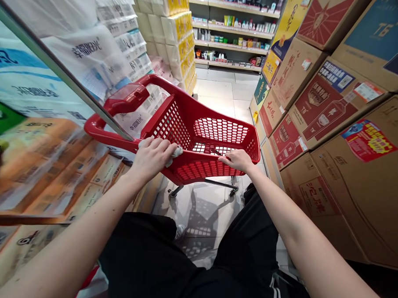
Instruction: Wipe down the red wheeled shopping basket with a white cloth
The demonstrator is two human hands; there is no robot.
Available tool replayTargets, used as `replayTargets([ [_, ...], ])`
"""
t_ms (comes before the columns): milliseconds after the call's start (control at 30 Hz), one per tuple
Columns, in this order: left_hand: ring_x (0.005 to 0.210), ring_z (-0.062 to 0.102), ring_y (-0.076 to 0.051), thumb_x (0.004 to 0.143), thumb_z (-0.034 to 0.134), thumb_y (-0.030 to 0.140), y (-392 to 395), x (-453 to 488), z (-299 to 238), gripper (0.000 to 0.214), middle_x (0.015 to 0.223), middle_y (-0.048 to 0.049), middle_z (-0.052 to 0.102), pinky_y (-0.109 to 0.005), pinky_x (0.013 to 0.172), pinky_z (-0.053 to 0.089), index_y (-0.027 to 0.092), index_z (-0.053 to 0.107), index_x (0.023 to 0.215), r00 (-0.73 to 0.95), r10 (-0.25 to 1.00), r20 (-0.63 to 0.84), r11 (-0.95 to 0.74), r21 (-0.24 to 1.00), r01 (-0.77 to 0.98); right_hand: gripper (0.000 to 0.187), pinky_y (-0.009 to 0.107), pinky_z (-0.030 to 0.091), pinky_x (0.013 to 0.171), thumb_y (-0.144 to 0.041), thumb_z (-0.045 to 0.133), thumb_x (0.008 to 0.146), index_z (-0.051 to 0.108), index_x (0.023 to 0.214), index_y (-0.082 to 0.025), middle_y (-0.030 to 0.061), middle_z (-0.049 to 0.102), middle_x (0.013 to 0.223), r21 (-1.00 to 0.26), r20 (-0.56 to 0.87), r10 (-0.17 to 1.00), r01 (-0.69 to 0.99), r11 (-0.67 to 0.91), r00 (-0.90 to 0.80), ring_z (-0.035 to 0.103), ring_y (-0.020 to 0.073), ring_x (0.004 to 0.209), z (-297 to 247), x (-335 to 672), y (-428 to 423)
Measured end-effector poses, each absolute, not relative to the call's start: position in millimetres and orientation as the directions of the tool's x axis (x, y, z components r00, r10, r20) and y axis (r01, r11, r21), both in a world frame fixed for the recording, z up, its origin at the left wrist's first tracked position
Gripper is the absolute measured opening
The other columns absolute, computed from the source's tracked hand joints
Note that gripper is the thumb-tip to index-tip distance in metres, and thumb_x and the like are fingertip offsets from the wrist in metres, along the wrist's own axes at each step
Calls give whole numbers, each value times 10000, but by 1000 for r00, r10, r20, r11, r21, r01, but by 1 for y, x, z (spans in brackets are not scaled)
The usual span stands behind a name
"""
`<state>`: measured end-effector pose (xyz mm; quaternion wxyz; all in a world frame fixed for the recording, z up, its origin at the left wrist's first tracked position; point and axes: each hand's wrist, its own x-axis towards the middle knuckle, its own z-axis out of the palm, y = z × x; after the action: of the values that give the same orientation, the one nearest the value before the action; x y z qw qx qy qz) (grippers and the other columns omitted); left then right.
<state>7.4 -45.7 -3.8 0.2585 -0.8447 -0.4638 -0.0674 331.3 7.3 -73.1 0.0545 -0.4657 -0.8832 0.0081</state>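
Both hands hold the rim of the red basket (219, 131), the left hand (153, 156) closed over a white cloth (177, 152), the right hand (238, 161) curled around the edge.

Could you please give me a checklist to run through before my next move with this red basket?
1. Left hand holding the white cloth against the near rim of the red basket: ok.
2. Right hand resting on the same rim: ok. Fingers closed around it: cannot tell.
3. Inside of the basket: ok, only its mesh shows.
4. Handle apart from the shelf edge on the left: cannot tell, they overlap in this view.
5. Gap to the cardboard boxes on the right: cannot tell, the far corner looks close.
6. Wheels flat on the floor: cannot tell, mostly hidden.
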Motion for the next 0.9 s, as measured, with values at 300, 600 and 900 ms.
replayTargets([
  [300, 830, 489, -243, 927, 345, 381, -34, 39, -14, 309, 863, -100, 572, -402, 749, 315, 171, 569, 890, 506, 810, 296, -374, -403, 835, 700, 261, 244, 596, -648, 174, 922, 666, 790, -167, 75, 681, 777, -55, 103, 829, 829, 557, -550, 591, 167, 724, -73, 333, 5],
  [600, 1072, 490, -270, 906, 378, 334, -47, 108, -42, 448, 1181, -154, 555, -423, 907, 325, 142, 445, 1306, 629, 713, 310, -585, -233, 777, 694, 258, 275, 625, -653, 176, 918, 666, 830, -169, 84, 691, 835, -55, 96, 825, 825, 563, -557, 599, 175, 789, -73, 330, 1],
  [900, 952, 527, -243, 899, 383, 238, -43, 19, -8, 286, 977, -103, 599, -411, 885, 357, 198, 549, 1128, 583, 750, 313, -517, -272, 811, 696, 250, 270, 612, -650, 176, 920, 660, 799, -165, 68, 685, 794, -52, 78, 828, 827, 560, -555, 606, 163, 758, -74, 338, 6],
])
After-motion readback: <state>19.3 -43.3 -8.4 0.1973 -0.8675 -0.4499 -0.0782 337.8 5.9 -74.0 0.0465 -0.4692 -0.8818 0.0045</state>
